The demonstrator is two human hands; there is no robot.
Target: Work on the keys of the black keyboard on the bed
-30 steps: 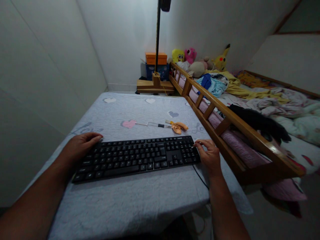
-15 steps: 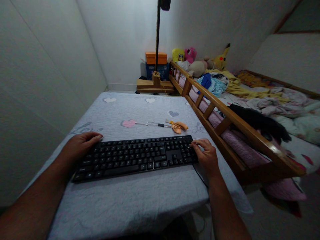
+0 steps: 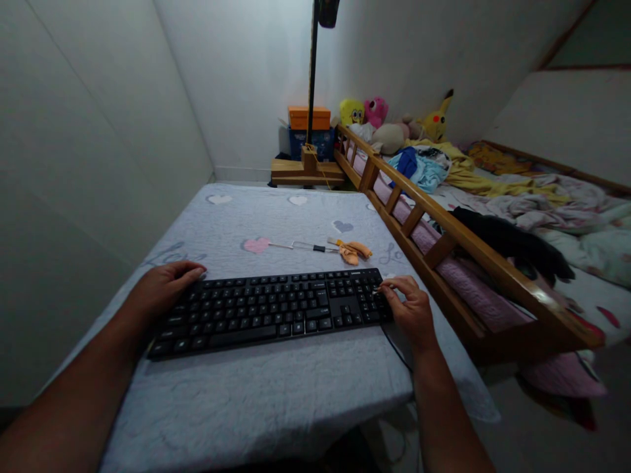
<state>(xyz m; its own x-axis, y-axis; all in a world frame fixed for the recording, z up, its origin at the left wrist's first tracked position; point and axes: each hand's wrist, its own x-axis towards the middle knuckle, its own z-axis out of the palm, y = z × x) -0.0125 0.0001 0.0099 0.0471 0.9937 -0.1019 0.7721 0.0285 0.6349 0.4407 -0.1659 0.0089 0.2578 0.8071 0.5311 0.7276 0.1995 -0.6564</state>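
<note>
A black keyboard lies slightly askew on the cloth-covered table. My left hand is at its left end, fingers curled around the edge and thumb along the upper corner. Over the number pad, my right hand has thumb and fingers pinched together. Something small, thin and pale shows at those fingertips, touching or just above the keys; its kind is unclear. Behind the keyboard lie a thin wire tool with a dark band and a crumpled orange cloth-like piece.
The pale tablecloth bears heart prints. A cable runs from under my right hand to the table's right side. Along the right stands a wooden bed rail. A pole on a wooden base and an orange box are beyond the table.
The view has shifted very slightly. My right hand stays at the number pad with only a small movement of its fingertips, and my left hand keeps its place on the keyboard.
</note>
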